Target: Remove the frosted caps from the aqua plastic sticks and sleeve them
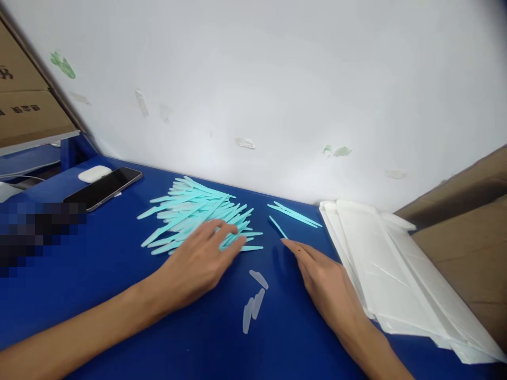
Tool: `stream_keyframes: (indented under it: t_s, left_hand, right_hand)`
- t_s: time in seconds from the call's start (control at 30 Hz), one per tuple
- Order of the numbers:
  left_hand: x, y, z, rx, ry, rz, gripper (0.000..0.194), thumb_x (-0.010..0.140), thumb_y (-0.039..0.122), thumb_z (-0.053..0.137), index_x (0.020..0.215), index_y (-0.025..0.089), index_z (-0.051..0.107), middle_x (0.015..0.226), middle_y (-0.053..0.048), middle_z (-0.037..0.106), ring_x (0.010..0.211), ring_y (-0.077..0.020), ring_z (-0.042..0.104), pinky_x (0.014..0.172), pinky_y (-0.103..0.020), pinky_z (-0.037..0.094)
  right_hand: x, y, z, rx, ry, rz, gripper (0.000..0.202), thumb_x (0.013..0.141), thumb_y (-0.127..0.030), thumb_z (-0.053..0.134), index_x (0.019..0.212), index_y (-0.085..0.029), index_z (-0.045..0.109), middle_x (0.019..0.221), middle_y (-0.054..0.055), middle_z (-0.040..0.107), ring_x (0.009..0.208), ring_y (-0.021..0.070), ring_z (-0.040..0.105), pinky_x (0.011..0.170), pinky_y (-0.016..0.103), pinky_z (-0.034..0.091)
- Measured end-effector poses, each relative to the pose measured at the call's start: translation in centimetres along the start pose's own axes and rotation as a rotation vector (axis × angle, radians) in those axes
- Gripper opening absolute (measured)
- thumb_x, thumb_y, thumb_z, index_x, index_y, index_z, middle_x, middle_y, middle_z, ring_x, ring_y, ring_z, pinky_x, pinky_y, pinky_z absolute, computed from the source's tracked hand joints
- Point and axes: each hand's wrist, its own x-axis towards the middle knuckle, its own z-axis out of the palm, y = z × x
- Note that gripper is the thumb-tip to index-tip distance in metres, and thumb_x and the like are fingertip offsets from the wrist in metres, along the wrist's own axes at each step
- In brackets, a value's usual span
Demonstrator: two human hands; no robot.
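A loose pile of slim turquoise eyebrow razors [190, 211], several with whitish ends, lies on the blue table. My left hand [206, 250] rests over the near right side of the pile, fingers apart and bent; its fingertips partly hide the razors under them. Right of the pile, my right hand [319, 266] is closed on one turquoise razor [278, 227], whose thin end sticks out past the fingers toward the wall; the rest is hidden. Between my hands lie three translucent blade covers [258, 303]. A few more razors [295, 215] lie apart near the wall.
White flat plastic sleeves [380, 258] are stacked at the right, beside a cardboard box [467, 237]. A phone [105, 187] and a white rounded case [94, 173] lie at the left. A white wall [253, 95] bounds the back of the table [190, 338].
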Motion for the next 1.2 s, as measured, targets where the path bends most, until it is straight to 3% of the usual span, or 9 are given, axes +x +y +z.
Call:
stream_keyframes:
  t_s: [0.13,0.37,0.43,0.53,0.63,0.77,0.87,1.0,1.2]
  left_hand:
    - [0.0,1.9,0.1,-0.198,-0.085,0.288,0.04,0.097,0.003,0.047,0.135,0.013,0.057,0.128,-0.015,0.064,0.115,-0.0301,0.059,0.094,-0.043,0.053]
    - [0.2,2.4,0.9,-0.208,-0.065,0.271,0.027,0.095,0.0,0.052,0.117,0.009,0.063,0.103,-0.013,0.069,0.094,-0.0249,0.067,0.082,-0.036,0.056]
    - [0.1,2.1,0.9,-0.197,-0.068,0.252,0.032,0.093,-0.002,0.049,0.122,0.007,0.061,0.102,-0.014,0.069,0.094,-0.0259,0.067,0.082,-0.037,0.056]
    - [-0.3,1.8,0.8,-0.274,-0.092,0.149,0.052,0.093,-0.004,0.043,0.143,0.007,0.048,0.116,-0.017,0.066,0.103,-0.0276,0.066,0.086,-0.037,0.057]
    - [-0.5,1.6,0.7,-0.499,-0.021,-0.059,0.053,0.099,0.003,0.041,0.149,0.018,0.043,0.121,-0.013,0.062,0.095,-0.0199,0.067,0.076,-0.028,0.057]
    - [0.1,1.6,0.3,-0.828,0.185,-0.39,0.024,0.101,0.012,0.052,0.119,0.023,0.064,0.107,-0.005,0.067,0.095,-0.0153,0.067,0.083,-0.025,0.056]
    - [0.7,1.6,-0.1,-0.998,0.241,-0.613,0.009,0.099,0.019,0.062,0.104,0.022,0.068,0.1,-0.003,0.07,0.092,-0.0152,0.068,0.083,-0.025,0.057]
    - [0.7,1.8,-0.2,-1.154,0.259,-0.701,0.008,0.098,0.024,0.065,0.103,0.024,0.071,0.101,-0.001,0.072,0.093,-0.0152,0.071,0.083,-0.024,0.059]
    - [0.6,2.1,-0.2,-1.276,0.238,-0.706,0.009,0.097,0.024,0.066,0.102,0.025,0.073,0.1,0.0,0.072,0.085,-0.0136,0.072,0.08,-0.024,0.061]
  right_hand:
    - [0.1,-0.1,0.0,-0.018,-0.005,0.024,0.055,0.096,-0.005,0.041,0.146,-0.025,0.052,0.136,0.009,0.066,0.113,0.0241,0.07,0.09,0.041,0.063]
    - [0.1,0.2,-0.3,-0.014,0.005,0.018,0.052,0.096,-0.003,0.041,0.143,-0.02,0.053,0.11,0.009,0.073,0.096,0.0236,0.071,0.08,0.04,0.064]
    - [0.1,0.3,-0.2,-0.04,0.002,0.035,0.053,0.095,-0.002,0.043,0.144,-0.021,0.052,0.105,0.008,0.072,0.093,0.0246,0.07,0.078,0.041,0.064]
    - [0.0,0.3,0.3,-0.054,0.005,0.026,0.058,0.095,-0.002,0.043,0.149,-0.021,0.046,0.104,0.009,0.069,0.091,0.0257,0.068,0.077,0.043,0.063]
    - [-0.1,0.0,0.3,-0.016,0.019,-0.023,0.058,0.096,-0.002,0.038,0.151,-0.021,0.043,0.11,0.011,0.066,0.094,0.0248,0.066,0.075,0.04,0.061]
    - [-0.1,-1.0,-0.6,0.136,0.08,-0.032,0.051,0.098,-0.002,0.036,0.141,-0.023,0.054,0.11,0.01,0.06,0.087,0.0185,0.065,0.065,0.03,0.057]
    - [0.0,-1.6,-1.0,0.255,0.06,-0.063,0.045,0.1,-0.003,0.036,0.134,-0.022,0.058,0.109,0.009,0.06,0.085,0.0159,0.064,0.069,0.028,0.056]
    - [0.1,-1.8,-0.7,0.301,0.035,-0.092,0.045,0.1,-0.003,0.036,0.135,-0.021,0.058,0.112,0.011,0.064,0.096,0.019,0.065,0.08,0.033,0.058]
    - [0.1,-1.9,-0.6,0.301,-0.007,-0.094,0.047,0.097,0.0,0.037,0.133,-0.021,0.06,0.113,0.01,0.065,0.097,0.0202,0.067,0.08,0.034,0.06]
